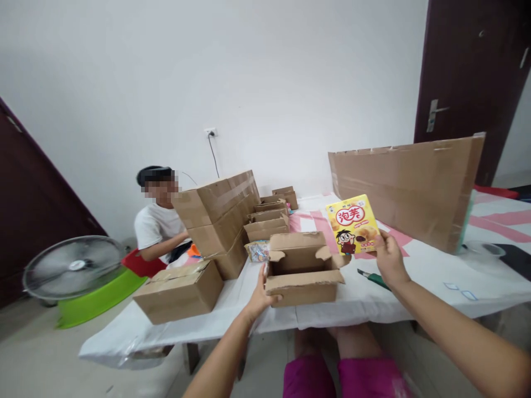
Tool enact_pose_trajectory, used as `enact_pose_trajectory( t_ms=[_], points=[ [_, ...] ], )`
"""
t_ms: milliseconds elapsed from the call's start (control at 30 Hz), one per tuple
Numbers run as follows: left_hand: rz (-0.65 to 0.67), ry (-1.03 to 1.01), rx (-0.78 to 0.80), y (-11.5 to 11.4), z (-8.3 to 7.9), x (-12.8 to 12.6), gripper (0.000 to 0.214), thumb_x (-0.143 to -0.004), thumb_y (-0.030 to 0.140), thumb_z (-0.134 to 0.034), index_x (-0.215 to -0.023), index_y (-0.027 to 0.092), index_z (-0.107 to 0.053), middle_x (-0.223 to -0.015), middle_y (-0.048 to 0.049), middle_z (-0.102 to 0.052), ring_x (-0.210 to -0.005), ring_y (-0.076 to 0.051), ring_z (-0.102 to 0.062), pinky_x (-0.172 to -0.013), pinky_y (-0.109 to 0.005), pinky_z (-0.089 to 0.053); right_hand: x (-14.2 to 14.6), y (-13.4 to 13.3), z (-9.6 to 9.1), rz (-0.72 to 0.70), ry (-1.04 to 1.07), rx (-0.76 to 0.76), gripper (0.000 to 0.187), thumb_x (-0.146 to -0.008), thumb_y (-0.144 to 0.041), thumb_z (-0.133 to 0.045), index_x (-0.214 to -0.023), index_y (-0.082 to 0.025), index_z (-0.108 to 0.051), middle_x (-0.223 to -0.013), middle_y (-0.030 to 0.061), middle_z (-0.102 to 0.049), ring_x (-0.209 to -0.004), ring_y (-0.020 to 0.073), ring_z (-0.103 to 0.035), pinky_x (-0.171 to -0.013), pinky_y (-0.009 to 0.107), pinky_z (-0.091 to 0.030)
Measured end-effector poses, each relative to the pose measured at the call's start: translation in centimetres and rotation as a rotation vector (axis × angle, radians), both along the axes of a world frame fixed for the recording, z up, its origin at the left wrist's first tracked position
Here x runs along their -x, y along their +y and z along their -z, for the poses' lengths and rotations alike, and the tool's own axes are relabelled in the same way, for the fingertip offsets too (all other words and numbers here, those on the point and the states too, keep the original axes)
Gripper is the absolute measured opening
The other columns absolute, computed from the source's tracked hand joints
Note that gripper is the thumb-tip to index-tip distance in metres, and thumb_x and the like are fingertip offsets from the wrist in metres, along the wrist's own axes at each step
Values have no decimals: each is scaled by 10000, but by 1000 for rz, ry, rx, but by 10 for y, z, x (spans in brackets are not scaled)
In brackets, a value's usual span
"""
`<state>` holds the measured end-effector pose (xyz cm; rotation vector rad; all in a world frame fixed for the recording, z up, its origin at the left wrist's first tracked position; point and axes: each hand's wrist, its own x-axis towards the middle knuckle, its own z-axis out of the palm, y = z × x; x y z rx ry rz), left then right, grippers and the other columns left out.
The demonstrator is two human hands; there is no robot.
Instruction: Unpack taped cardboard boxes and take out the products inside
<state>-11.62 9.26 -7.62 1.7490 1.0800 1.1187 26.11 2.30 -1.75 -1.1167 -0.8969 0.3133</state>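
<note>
My left hand (262,297) grips the left side of an open cardboard box (302,293) at the table's near edge; its flaps stand up and outward. In my right hand (390,260) is a yellow snack box (352,225) with red lettering and a cartoon figure, held by its lower right corner. It is raised above and to the right of the cardboard box. Below it, a green utility knife (373,279) lies on the white tablecloth. A small printed snack packet (258,251) rests behind the cardboard box, to its left.
Stacked closed cartons (222,221) and a single closed carton (179,290) stand at left. A row of open boxes (267,221) runs toward the wall. A large cardboard panel (406,188) stands at right near a clear plastic lid (483,250). A person (160,226) sits beyond the stack.
</note>
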Motion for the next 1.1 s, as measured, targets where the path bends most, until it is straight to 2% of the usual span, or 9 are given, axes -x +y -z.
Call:
enact_pose_trajectory(
  t_ms=[133,233,333,500,600,700,833,967,1100],
  points=[
    [-134,10,-10,13,-18,53,1162,-488,410,-798,-1473,194,-222,-1394,-140,-493,-1235,-314,-515,-979,-414,-470,-9,-4,24,-26,-88,91,572,-826,-638,-503,-1181,-191,-536,-1134,126,-649,-976,266,-647,-805,436,-574],
    [-335,55,5,17,-19,77,902,-596,391,-719,-1391,192,-340,-1254,-121,-587,-1159,-297,-566,-911,-409,-498,1,-9,47,-89,-235,142,500,-809,-577,-550,-1117,-185,-583,-1084,122,-667,-997,294,-631,-881,500,-528],
    [-562,122,2,15,-9,79,714,-655,365,-657,-1295,169,-411,-1193,-135,-596,-1167,-312,-551,-930,-438,-476,17,-15,63,-179,-426,129,415,-815,-489,-567,-1108,-198,-606,-1113,122,-661,-1061,301,-605,-958,510,-480],
    [-852,231,-2,-4,15,55,534,-688,360,-599,-1141,110,-466,-1201,-246,-519,-1282,-439,-392,-990,-614,-346,32,-25,75,-281,-723,90,419,-864,-338,-529,-1273,-247,-528,-1326,114,-539,-1241,276,-499,-1034,476,-433],
    [-732,267,-38,-25,26,30,324,-711,328,-539,-980,147,-528,-1049,-183,-585,-1162,-391,-505,-970,-583,-385,35,-26,90,-317,-684,146,541,-857,-293,-514,-1385,-270,-401,-1383,105,-494,-1253,259,-500,-1011,451,-459],
    [-393,283,-96,-43,34,-5,179,-689,286,-555,-838,192,-588,-920,-92,-644,-979,-280,-610,-911,-433,-481,36,-24,109,-364,-489,261,725,-836,-305,-515,-1480,-244,-188,-1309,122,-564,-1090,243,-625,-901,431,-531],
    [-98,251,-139,-44,37,-59,520,-696,251,-615,-1207,198,-536,-1280,-100,-588,-1172,-247,-556,-989,-370,-457,40,-20,123,-418,-402,359,626,-760,-308,-570,-1354,-191,-412,-1154,119,-666,-1018,262,-663,-865,425,-543],
    [-9,199,-134,-17,25,-107,628,-761,213,-584,-1351,169,-376,-1323,-129,-565,-1191,-232,-563,-977,-351,-467,39,-3,107,-360,-363,337,497,-737,-287,-579,-1224,-201,-526,-1147,111,-678,-1044,270,-649,-830,420,-548],
    [-55,151,-153,22,-16,-141,628,-833,198,-515,-1406,167,-260,-1326,-147,-554,-1161,-230,-584,-937,-343,-477,27,39,62,-286,-328,281,473,-787,-277,-544,-1253,-203,-506,-1231,117,-641,-1109,253,-618,-884,423,-525]
  ],
)
